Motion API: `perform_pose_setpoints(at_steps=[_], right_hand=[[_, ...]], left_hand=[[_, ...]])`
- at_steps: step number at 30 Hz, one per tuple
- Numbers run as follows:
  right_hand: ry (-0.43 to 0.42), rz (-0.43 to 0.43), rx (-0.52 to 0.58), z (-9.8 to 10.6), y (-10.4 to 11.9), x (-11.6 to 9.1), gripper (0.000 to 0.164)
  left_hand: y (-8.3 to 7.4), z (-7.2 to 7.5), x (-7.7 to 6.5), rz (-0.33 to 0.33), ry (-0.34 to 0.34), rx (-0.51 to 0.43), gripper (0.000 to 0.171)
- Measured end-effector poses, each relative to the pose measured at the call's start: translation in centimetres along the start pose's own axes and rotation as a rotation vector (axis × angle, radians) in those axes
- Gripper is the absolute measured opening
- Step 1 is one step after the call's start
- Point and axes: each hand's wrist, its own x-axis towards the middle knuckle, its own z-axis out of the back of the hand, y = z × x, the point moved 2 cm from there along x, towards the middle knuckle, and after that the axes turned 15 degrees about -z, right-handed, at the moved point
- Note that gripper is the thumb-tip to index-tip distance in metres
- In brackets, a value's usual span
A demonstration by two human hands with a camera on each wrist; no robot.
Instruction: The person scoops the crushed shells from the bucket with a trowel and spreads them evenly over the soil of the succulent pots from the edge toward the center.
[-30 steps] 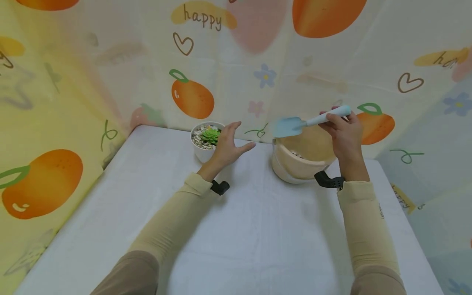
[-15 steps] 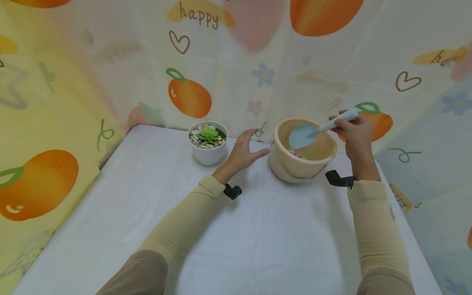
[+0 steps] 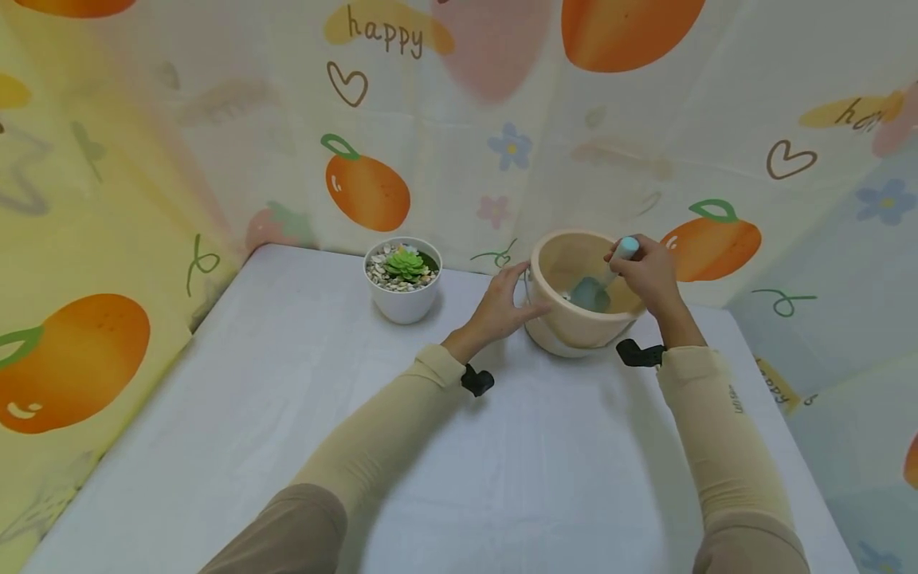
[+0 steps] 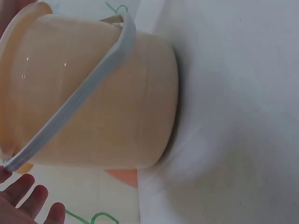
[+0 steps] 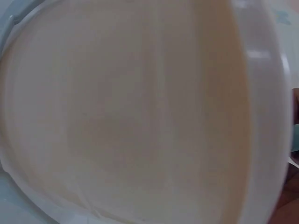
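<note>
In the head view a cream bucket stands upright at the back right of the table. My left hand reaches against its left side, thumb and fingers spread at the rim; the left wrist view shows its fingertips beside the end of the grey bail handle. My right hand grips the pale blue handle of a garden trowel over the right rim. The trowel's blade points down inside the bucket, near a few small stones. Up close, the right wrist view is mostly filled by the bucket wall.
A white pot holding a green succulent among pebbles stands left of the bucket. Behind the white-covered table hangs a cloth printed with oranges.
The trowel has swung from above the bucket's left rim down inside it, blade lowered. My left hand has moved right, from beside the succulent pot to the bucket's side.
</note>
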Motion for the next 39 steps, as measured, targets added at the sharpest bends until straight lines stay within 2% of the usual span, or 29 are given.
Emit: perform_pose_setpoints(at_steps=[4,10,15,20,23,30,39], right_hand=[[0.001,0.021,-0.121,-0.6,0.0,0.1,0.023],[-0.023,0.057,-0.323,-1.1,0.3,0.4,0.028],[0.016,0.102,-0.452,-1.8,0.4,0.6,0.031],[-0.025,0.185,-0.454,-2.4,0.3,0.9,0.027],[-0.042,0.191,-0.426,-2.7,0.2,1.1,0.028],[0.035,0.108,-0.382,-3.2,-0.1,1.7,0.035],[0.110,-0.030,-0.162,-3.0,-0.6,2.4,0.036]], left_hand=[[-0.2,-0.5,0.4,0.007,-0.001,-0.007,0.094],[-0.8,-0.7,0.7,0.036,0.042,0.004,0.104],[-0.9,-0.7,0.9,0.008,0.054,0.036,0.107],[-0.7,-0.8,1.1,-0.007,0.051,0.057,0.107],[-0.6,-1.0,1.1,-0.018,0.043,0.063,0.106],[-0.6,-1.1,1.2,-0.017,0.029,0.073,0.105],[-0.5,-1.1,1.2,-0.011,0.015,0.100,0.105]])
